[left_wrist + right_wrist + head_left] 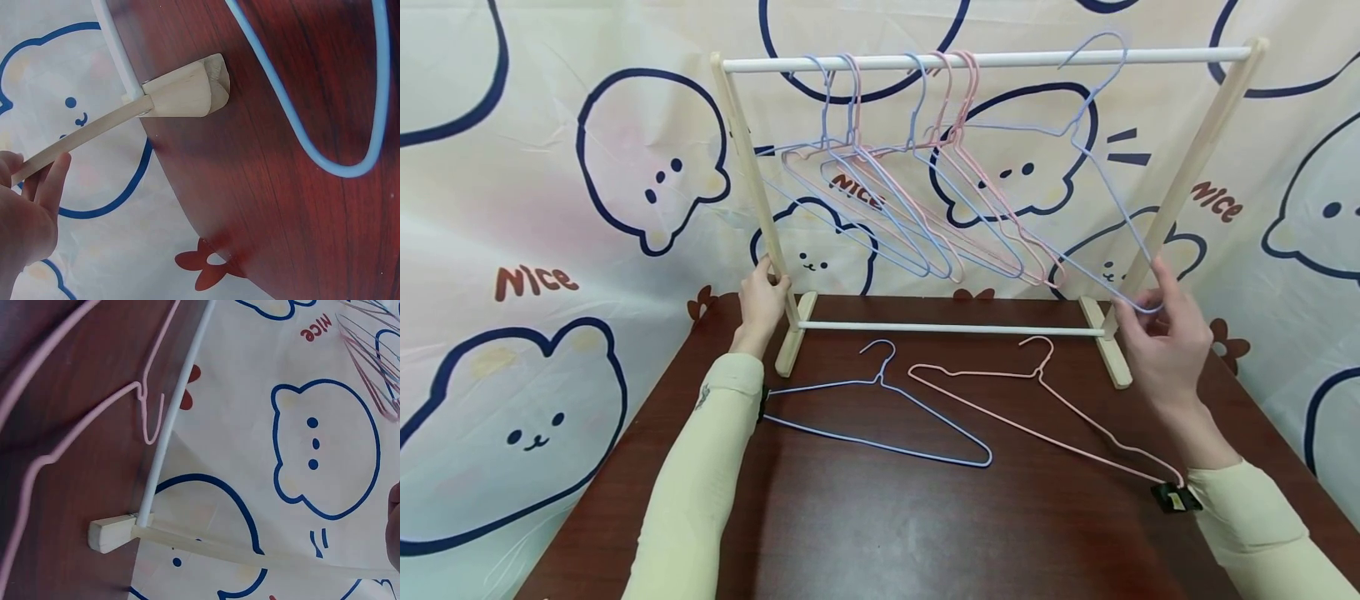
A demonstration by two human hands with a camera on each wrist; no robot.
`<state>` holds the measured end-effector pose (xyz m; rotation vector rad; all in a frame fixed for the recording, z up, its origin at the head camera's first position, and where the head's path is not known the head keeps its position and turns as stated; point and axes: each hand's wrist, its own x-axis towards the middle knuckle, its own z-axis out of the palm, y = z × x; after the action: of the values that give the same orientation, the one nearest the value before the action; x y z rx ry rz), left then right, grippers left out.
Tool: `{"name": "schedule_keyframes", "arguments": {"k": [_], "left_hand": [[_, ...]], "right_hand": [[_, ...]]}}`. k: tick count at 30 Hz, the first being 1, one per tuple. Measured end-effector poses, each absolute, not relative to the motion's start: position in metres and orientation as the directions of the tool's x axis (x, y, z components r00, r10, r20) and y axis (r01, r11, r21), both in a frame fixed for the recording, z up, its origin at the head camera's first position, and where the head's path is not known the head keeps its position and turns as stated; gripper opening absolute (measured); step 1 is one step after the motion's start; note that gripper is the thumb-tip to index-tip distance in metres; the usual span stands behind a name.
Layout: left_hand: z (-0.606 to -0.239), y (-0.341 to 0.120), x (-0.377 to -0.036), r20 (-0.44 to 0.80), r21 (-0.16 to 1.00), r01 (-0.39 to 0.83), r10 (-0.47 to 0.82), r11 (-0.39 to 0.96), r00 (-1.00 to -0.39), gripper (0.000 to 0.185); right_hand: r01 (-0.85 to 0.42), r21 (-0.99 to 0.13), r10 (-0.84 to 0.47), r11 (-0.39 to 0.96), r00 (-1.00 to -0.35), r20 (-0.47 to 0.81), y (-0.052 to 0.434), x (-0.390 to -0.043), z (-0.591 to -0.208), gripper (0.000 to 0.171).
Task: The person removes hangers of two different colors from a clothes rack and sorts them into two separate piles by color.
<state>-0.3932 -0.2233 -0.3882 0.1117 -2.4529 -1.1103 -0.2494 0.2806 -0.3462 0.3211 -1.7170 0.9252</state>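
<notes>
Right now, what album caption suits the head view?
Left hand gripping a pale rack post, right hand holding a blue hanger by its lower corner.

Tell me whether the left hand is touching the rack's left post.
Touching. The left wrist view shows the left hand gripping the left post, with no gap between them.

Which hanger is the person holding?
The blue hanger by the rack's right post: the right hand pinches its lower corner. Nobody is holding the other hangers.

Left grip (763, 305) holds the rack (1022, 59), right grip (1168, 342) a blue hanger (1073, 127).
</notes>
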Motion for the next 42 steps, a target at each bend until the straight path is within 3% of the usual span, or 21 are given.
{"name": "schedule_keyframes", "arguments": {"k": [13,28,36,42], "left_hand": [[-0.386,-0.224,-0.394,0.361,0.733,0.105,-0.253,0.673,-0.898,0.043],[-0.387,-0.222,-0.395,0.367,0.733,0.114,-0.249,0.671,-0.896,0.042],[-0.388,-0.223,-0.394,0.368,0.731,0.116,-0.246,0.672,-0.897,0.041],[-0.389,-0.225,-0.395,0.367,0.730,0.111,-0.250,0.674,-0.896,0.042]], "right_hand": [[-0.587,-0.422,0.142,0.691,-0.462,0.875,0.280,-0.229,-0.374,0.059],[-0.547,-0.507,0.120,0.666,-0.593,0.797,0.262,-0.209,-0.391,0.062],[-0.532,-0.596,0.104,0.602,-0.688,0.719,0.256,-0.206,-0.407,0.062],[-0.549,-0.633,0.056,0.546,-0.729,0.682,0.227,-0.186,-0.393,0.056]]}}
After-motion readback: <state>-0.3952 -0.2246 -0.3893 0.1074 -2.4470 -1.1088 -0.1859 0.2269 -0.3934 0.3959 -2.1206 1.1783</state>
